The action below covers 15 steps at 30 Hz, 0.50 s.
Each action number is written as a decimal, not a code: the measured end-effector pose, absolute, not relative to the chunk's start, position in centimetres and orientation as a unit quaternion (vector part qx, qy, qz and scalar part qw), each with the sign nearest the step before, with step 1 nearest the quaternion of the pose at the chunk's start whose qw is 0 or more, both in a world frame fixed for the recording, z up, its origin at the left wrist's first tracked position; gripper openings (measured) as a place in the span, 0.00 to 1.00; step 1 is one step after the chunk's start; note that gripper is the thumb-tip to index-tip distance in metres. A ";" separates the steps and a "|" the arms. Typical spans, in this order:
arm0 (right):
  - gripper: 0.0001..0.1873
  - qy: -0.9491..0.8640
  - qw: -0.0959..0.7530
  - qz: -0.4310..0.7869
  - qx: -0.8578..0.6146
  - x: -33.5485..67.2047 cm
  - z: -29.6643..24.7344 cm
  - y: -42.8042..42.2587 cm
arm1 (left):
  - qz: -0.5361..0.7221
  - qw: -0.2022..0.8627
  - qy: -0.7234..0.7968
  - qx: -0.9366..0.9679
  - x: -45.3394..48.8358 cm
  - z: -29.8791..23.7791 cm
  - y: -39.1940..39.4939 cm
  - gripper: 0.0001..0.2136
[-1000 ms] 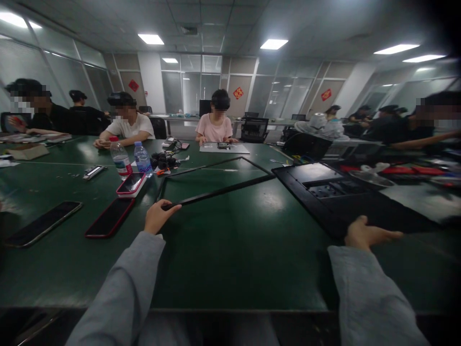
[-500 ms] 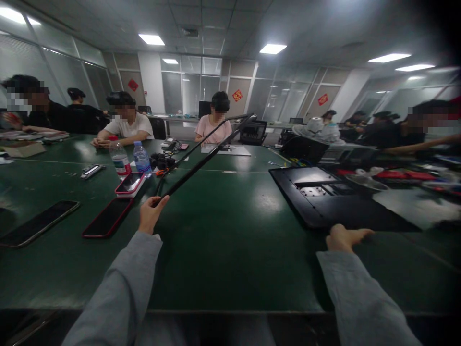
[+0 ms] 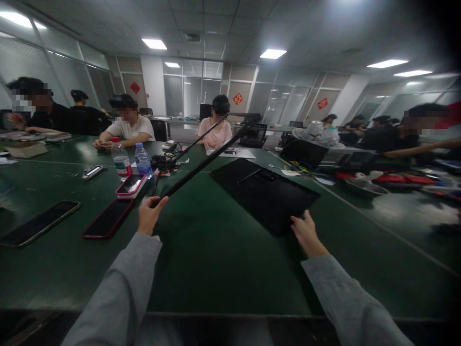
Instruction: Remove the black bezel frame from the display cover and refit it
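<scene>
My left hand (image 3: 149,215) is closed on the near corner of a thin black rectangular frame (image 3: 196,170), which looks like a screen bezel. The frame is raised and tilted, its far end well above the table. My right hand (image 3: 307,234) pinches the near right edge of a flat black panel (image 3: 264,199) that resembles a monitor back cover. This panel lies slanted over the middle of the table, partly behind the frame from my viewpoint. A slim pale strip and a small raised part show on its dark face.
On the green table (image 3: 216,269), several phones lie at left, including a red-edged phone (image 3: 108,218). Behind them stand two bottles (image 3: 144,161) beside tangled black cables (image 3: 163,163). A metal bowl (image 3: 367,187) and coloured wires are at right. Several people sit around.
The black panel has moved left from the right side to the middle and turned, with my right hand at its edge. My left hand and the bezel stay nearly still.
</scene>
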State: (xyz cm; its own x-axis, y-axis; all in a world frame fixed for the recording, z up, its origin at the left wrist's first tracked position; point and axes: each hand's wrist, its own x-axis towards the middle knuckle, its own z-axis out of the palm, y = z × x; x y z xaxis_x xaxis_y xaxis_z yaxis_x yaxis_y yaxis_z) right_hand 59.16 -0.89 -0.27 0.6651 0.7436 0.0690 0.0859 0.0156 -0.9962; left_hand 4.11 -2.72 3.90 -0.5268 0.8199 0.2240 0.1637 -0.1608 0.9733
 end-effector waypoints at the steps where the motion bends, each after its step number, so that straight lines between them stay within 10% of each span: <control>1: 0.48 -0.338 0.631 0.298 -0.631 58.6 -0.2 -0.4 | 0.637 0.248 0.597 0.420 4.1 3.9 -2.8 0.28; 7: 0.40 -0.446 0.552 0.463 -0.531 56.3 1.5 3.5 | 0.611 0.202 0.601 0.473 3.9 3.7 -2.8 0.26; 15: 0.28 -0.451 0.629 0.237 -0.587 53.8 2.9 6.1 | 0.553 0.060 0.626 0.546 3.5 3.2 -3.1 0.24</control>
